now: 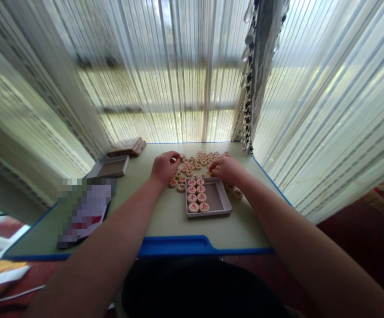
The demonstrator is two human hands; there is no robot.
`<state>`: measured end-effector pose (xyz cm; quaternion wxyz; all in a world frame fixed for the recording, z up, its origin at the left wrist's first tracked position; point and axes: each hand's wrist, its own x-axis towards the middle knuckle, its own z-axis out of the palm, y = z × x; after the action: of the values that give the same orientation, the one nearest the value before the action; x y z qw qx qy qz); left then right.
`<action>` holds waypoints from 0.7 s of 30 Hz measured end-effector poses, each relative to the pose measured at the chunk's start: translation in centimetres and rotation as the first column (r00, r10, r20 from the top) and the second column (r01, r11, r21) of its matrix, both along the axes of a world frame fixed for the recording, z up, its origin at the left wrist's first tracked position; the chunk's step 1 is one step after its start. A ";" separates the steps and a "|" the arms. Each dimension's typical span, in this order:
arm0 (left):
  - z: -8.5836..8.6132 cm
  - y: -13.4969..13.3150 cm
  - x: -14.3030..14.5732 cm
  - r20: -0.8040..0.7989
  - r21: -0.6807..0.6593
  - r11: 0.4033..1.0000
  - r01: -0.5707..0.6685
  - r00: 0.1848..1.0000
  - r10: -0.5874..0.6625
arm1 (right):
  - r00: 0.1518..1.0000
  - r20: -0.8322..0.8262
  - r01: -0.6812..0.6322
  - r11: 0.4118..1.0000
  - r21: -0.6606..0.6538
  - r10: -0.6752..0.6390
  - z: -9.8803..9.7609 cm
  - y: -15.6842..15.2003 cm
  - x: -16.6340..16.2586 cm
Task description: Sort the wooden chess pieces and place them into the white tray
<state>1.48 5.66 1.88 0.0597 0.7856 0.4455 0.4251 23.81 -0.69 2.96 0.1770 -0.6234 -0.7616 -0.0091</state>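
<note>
My left hand (165,168) reaches to the left side of a loose spread of round wooden xiangqi pieces (198,166). Its thumb and index finger curl together at a piece on the far left edge of the spread. Over the right side of the spread, my right hand (227,168) bends its fingers down onto a piece, mostly hidden beneath the fingertips. Nearer to me, between my forearms, lies a shallow open box (216,213). Two columns of pieces with red characters (196,197) fill its left part; its grey bottom shows on the right.
A second shallow box or lid (112,167) rests at the table's left, beside stacked books (127,146). A dark flat object with a blurred-out surface (89,207) lies closer, left of my forearm. The table (165,223) has a blue rim. Curtains (178,88) hang behind.
</note>
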 end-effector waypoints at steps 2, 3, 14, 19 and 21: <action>0.0 -0.2 0.3 -0.011 0.016 1.000 0.017 1.000 -0.017 | 1.000 -0.001 0.005 1.000 0.025 -0.005 0.0 -0.1 0.0; 0.0 -0.2 0.4 -0.017 0.022 0.999 0.025 1.000 -0.025 | 1.000 -0.004 0.017 0.999 0.052 -0.017 0.0 -0.1 0.0; 0.7 -1.1 1.8 0.291 -0.131 0.971 0.202 0.944 -0.157 | 0.998 -0.056 0.026 0.969 0.246 -0.013 1.0 -1.7 -0.1; 1.8 -3.3 3.2 0.697 -0.313 0.752 0.580 0.678 -0.234 | 0.963 -0.157 -0.147 0.916 0.375 0.219 1.5 -3.1 -2.0; 2.0 -3.8 3.4 0.727 -0.337 0.694 0.637 0.644 -0.238 | 0.956 -0.156 -0.170 0.903 0.395 0.248 1.7 -3.5 -2.5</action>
<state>4.86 1.87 3.84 0.5424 0.6263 0.2873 0.4805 21.30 -4.16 4.64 0.3701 -0.4894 -0.7863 -0.0728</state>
